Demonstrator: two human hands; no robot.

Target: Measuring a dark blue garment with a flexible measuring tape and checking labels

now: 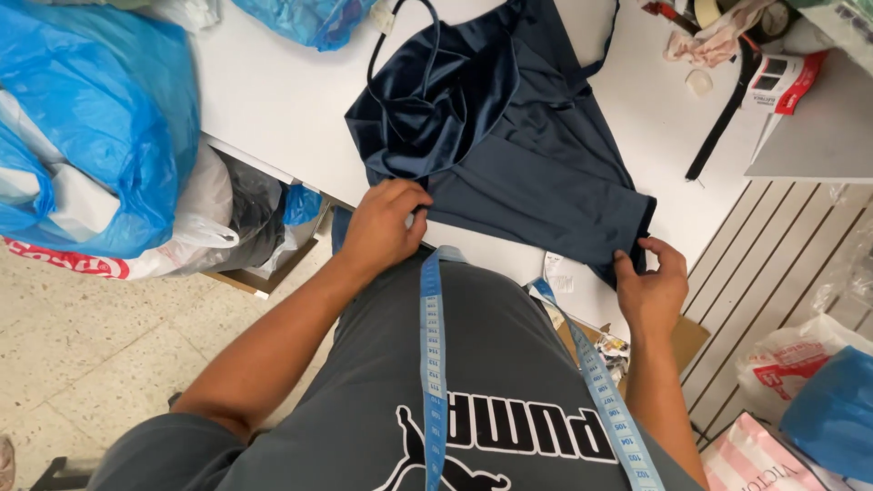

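Observation:
A dark navy satin garment [509, 136] with thin straps lies spread on the white table [273, 100]. My left hand [382, 227] pinches its near left hem at the table's front edge. My right hand [650, 286] grips the near right corner of the same hem. A light blue measuring tape [432, 364] hangs around my neck and down over my grey shirt.
Blue plastic bags [91, 127] and white bags pile up at the left, beside the table. A black strap [723, 109], a small red-and-white box [782, 77] and crumpled cloth lie at the back right. More bags [818, 400] sit on the slatted floor at the right.

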